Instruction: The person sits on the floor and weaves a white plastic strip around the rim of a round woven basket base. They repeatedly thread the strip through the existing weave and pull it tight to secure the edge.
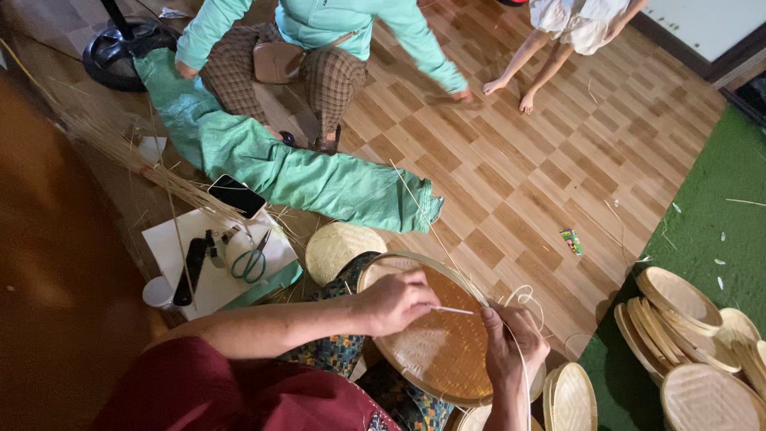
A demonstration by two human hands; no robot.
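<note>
Wood-pattern parquet floor (511, 175) fills the room, with a green carpet (718, 207) at the right side; a round woven bamboo tray (435, 339) lies tilted on the person's lap, over the patterned skirt. The left hand (396, 302) is closed, pinching a thin pale bamboo strip (453, 310) near the tray's rim; the right hand (515, 345) grips the rim itself at the far edge, where a pale binding strand (523, 297) makes a loop. I judge that the thin strip may snap or slip out if it is pulled at a sharp angle; the tray may also slide from the lap if the right hand relaxes. Green-handled scissors (253, 259) lie on a white sheet (171, 239) at the left, near a black phone (236, 195); a stack of finished woven trays (686, 319) stands well apart at the right; another person in a turquoise jacket (319, 20) squats beyond.
</note>
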